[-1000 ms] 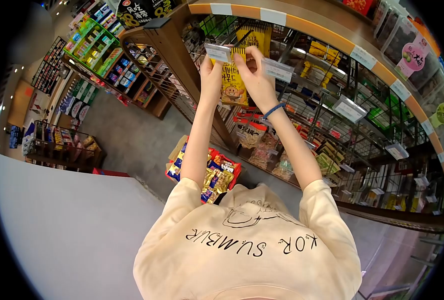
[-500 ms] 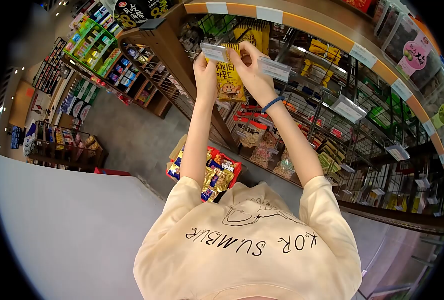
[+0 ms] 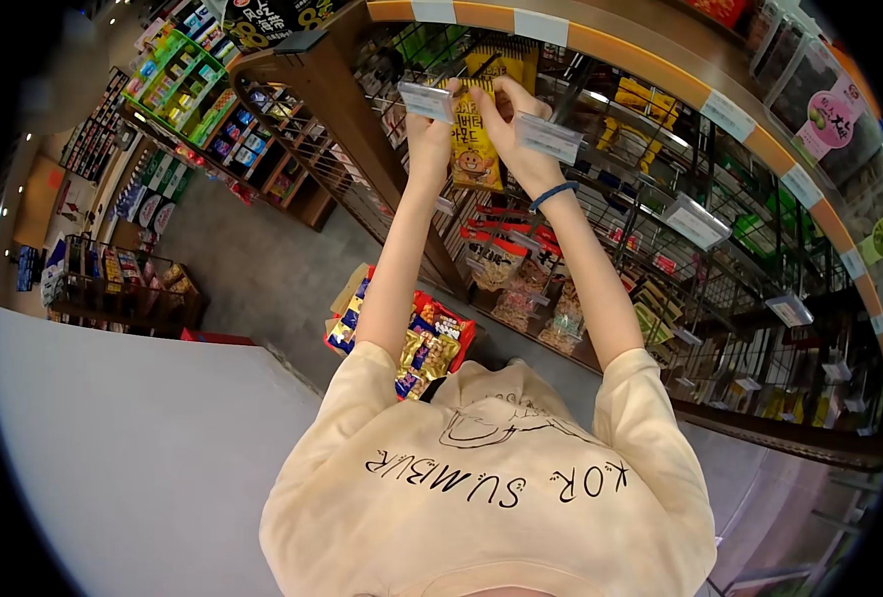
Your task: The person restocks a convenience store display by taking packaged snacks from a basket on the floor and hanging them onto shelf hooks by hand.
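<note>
A yellow almond snack packet (image 3: pixel 477 159) with a cartoon face hangs between my two hands at the top shelf. My left hand (image 3: pixel 428 144) grips its left upper edge, its fingers partly hidden behind a clear price-tag holder (image 3: pixel 426 101). On the other side, the curled fingers of my right hand (image 3: pixel 523 149) pinch the packet's right upper edge. A second price-tag holder (image 3: pixel 548 137) juts out in front of that hand. Just behind, more yellow packets (image 3: pixel 506 65) hang from the rack. Whether the held packet is still on a hook, I cannot tell.
Wire racks (image 3: pixel 620 169) with hanging snack bags and protruding tag holders (image 3: pixel 698 221) stretch to the right. A wooden post (image 3: pixel 347 109) stands left of my hands. Below my left arm is a box of red and gold snack bags (image 3: pixel 426 358). A white surface (image 3: pixel 143 458) lies lower left.
Both hands and the yellow packet have shifted slightly to the right, and the packet sits a little higher. Both hands keep their hold on it.
</note>
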`<state>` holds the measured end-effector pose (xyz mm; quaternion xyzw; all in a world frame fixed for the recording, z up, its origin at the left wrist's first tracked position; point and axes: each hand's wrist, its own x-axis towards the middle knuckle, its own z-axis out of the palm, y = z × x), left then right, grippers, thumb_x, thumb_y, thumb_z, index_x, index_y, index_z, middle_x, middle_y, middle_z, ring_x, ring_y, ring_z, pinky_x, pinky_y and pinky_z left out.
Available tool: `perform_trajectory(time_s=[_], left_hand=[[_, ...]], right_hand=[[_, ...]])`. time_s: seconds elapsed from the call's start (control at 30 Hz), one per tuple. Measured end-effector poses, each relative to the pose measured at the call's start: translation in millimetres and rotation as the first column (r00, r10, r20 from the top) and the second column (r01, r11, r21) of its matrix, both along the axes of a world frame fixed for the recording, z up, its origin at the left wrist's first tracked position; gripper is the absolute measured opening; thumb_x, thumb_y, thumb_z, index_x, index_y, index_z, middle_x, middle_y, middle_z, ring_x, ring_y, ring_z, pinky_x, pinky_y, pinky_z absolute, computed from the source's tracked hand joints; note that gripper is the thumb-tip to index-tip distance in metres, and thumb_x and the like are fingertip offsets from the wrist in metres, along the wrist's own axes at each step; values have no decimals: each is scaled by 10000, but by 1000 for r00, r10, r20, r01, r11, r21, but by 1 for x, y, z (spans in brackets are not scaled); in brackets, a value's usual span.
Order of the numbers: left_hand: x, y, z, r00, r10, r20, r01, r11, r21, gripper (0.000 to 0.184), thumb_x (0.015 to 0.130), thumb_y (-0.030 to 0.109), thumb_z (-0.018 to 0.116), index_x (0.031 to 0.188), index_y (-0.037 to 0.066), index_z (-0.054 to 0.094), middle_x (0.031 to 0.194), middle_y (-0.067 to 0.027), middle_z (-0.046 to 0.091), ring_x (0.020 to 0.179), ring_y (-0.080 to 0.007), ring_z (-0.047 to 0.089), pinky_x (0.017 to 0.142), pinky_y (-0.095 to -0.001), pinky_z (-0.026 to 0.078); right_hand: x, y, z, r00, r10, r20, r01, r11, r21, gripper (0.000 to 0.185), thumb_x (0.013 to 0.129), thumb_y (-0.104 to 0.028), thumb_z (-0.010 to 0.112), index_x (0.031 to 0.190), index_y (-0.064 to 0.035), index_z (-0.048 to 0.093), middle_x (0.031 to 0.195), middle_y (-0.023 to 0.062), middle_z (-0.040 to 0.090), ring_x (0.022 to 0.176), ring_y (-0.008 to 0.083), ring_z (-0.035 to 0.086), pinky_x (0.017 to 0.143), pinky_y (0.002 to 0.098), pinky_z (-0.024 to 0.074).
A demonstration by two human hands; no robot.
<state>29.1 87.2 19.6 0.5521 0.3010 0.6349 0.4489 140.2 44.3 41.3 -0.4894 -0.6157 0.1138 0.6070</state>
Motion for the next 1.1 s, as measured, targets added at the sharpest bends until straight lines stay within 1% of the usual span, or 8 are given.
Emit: perform_trajectory(time_s=[0.13, 0.2, 0.3, 0.37, 0.57, 0.8, 0.87, 1.1], left_hand=[[6, 24, -8, 992, 56, -110, -35, 983, 182, 274, 872, 152, 591, 1100, 2, 568, 1007, -41, 597, 877, -102, 535, 764, -243, 420], [9, 32, -14, 987, 78, -139, -66, 993, 94, 260, 867, 137, 590, 1089, 2, 584, 1014, -43, 600, 870, -96, 530, 754, -240, 417], [14, 36, -13, 957, 190, -220, -135, 961, 243, 257, 862, 136, 594, 1085, 7, 594, 1011, -46, 602, 868, -93, 528, 747, -238, 420], [18, 23, 3, 990, 51, -134, -43, 997, 56, 259, 854, 134, 603, 1076, 2, 598, 1012, -56, 603, 881, -98, 535, 746, -236, 425], [32, 40, -4, 1000, 15, -25, -15, 1000, 2, 227, 847, 111, 608, 1043, -3, 614, 992, -71, 610, 883, -112, 553, 743, -242, 435], [36, 49, -6, 998, 23, -60, -21, 999, 35, 233, 849, 96, 599, 1059, -4, 605, 953, -61, 625, 840, -115, 570, 733, -242, 439], [37, 40, 1, 996, -67, 59, 70, 996, -49, 232, 851, 93, 594, 1063, 1, 609, 954, -60, 623, 838, -112, 568, 734, -242, 438], [32, 32, 5, 982, -153, 115, 163, 983, -84, 268, 858, 167, 616, 1083, 22, 611, 998, -52, 626, 857, -116, 578, 752, -245, 446]], right_hand=[[7, 8, 1, 990, -114, 81, 120, 991, -63, 250, 856, -262, 573, 833, -13, 580, 627, 152, 586, 563, 298, 593, 528, 347, 467], [10, 11, 2, 987, -140, 73, 144, 988, -54, 251, 859, -263, 567, 823, -15, 585, 619, 142, 588, 563, 296, 593, 526, 345, 465], [14, 17, 1, 976, -184, 114, 192, 980, -59, 271, 857, -294, 567, 810, -28, 590, 625, 129, 598, 570, 290, 601, 514, 342, 461], [17, 22, 1, 969, -203, 138, 215, 973, -82, 276, 857, -304, 565, 804, -33, 591, 629, 126, 601, 574, 290, 603, 512, 343, 459], [24, 30, 5, 935, -288, 206, 311, 946, -87, 286, 852, -333, 558, 799, -56, 604, 649, 129, 607, 596, 312, 604, 521, 363, 461], [26, 35, 7, 933, -304, 192, 334, 930, -153, 338, 858, -373, 519, 800, -52, 604, 687, 168, 605, 659, 360, 603, 564, 408, 465], [28, 36, 7, 935, -287, 208, 325, 929, -178, 345, 859, -379, 516, 805, -51, 604, 694, 171, 606, 666, 363, 604, 570, 410, 466], [31, 38, 3, 942, -253, 220, 292, 942, -168, 381, 865, -389, 528, 798, -21, 602, 689, 172, 613, 655, 348, 612, 569, 384, 476]])
